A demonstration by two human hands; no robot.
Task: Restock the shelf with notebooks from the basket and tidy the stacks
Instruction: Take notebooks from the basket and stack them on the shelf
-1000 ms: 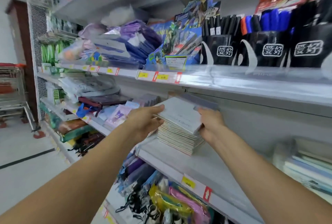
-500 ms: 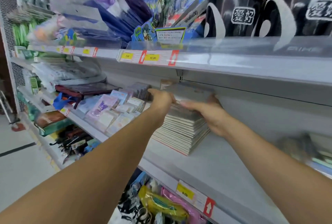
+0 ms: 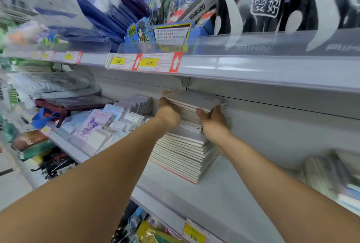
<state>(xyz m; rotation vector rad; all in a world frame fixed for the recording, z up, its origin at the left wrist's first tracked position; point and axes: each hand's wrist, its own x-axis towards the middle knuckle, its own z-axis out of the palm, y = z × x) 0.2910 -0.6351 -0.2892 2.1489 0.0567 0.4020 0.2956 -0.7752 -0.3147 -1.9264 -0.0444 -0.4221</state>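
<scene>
Head view. Both bare forearms reach forward to a tall stack of notebooks (image 3: 185,149) standing on the grey middle shelf (image 3: 224,194), near its back wall. The left hand (image 3: 168,115) grips the upper left edge of the stack, fingers curled round the topmost notebooks. The right hand (image 3: 213,123) holds the upper right edge, thumb laid across the near side and fingers wrapped behind it, out of sight. The upper notebooks between the two hands sit slightly offset from the lower ones, which fan outward toward the shelf front. To the left of the stack lie small pastel notepads (image 3: 101,123) in rows, touching one another. To the far right a second pile of stationery (image 3: 331,176) is blurred. The shelf above carries yellow price tags (image 3: 149,63) on its front rail and black pen holders (image 3: 259,4) with white markings. The basket is out of view.
</scene>
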